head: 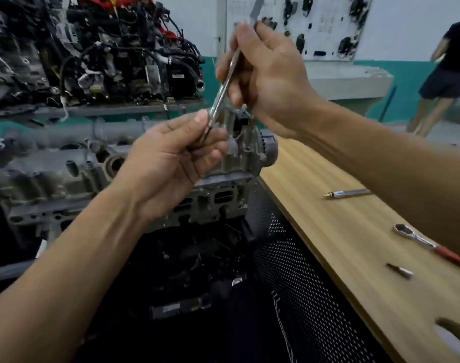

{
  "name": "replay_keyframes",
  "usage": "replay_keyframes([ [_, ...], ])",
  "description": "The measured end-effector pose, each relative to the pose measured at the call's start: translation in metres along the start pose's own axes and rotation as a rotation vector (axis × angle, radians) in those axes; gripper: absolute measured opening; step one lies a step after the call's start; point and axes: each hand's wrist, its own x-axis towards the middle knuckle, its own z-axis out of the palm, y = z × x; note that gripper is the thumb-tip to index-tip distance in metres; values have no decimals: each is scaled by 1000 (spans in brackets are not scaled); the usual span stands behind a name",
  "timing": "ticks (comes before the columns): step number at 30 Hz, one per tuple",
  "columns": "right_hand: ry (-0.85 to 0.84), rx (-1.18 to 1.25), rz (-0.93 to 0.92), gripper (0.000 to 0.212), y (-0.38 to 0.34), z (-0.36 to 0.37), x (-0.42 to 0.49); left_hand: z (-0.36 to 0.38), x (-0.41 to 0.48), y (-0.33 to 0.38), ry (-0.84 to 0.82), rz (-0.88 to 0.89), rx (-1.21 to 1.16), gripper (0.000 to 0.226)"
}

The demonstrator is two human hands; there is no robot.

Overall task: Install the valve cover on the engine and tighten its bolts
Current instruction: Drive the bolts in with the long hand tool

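1. While both hands were raised over the engine [215,195], they shared one slim steel bar [225,82], which was tilted with its top toward the far wall.
2. The right hand [271,74] was curled round the bar's upper half; the left hand [171,155] pinched the lower end between thumb and fingertips, where a dark tip sat; blur hid whether that tip was a socket or a bit.
3. The valve cover [53,145], as I read it, was the grey casting lying along the engine's top, below and left of the hands; its bolts were too blurred to tell.
4. Handling, judged: the cover looked rigid cast metal, weighty and awkwardly long; best taken by both long edges and lowered flat, so no gasket got pinched.
5. The bar seemed light, stiff and smooth, likely slippery if oily; a grip near each end, as here, suited it.
6. The tabletop [328,231] on the right carried a red-handled ratchet [417,238], a short bit [400,271] and a pen-like tool [348,193], well apart from one another.
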Motion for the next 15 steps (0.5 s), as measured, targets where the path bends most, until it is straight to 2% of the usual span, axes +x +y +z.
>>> replay_keyframes([
  [6,44,17,-12,24,-1,-11,-11,7,4,-3,-50,32,102,17],
  [9,13,53,-21,23,-1,-13,-5,6,8,5,-48,64,185,18],
  [11,-20,-30,-56,23,-1,-12,7,-1,18,20,-53,86,391,18],
  [15,-76,-265,-79,22,5,0,42,-17,52,72,-122,163,1162,17],
])
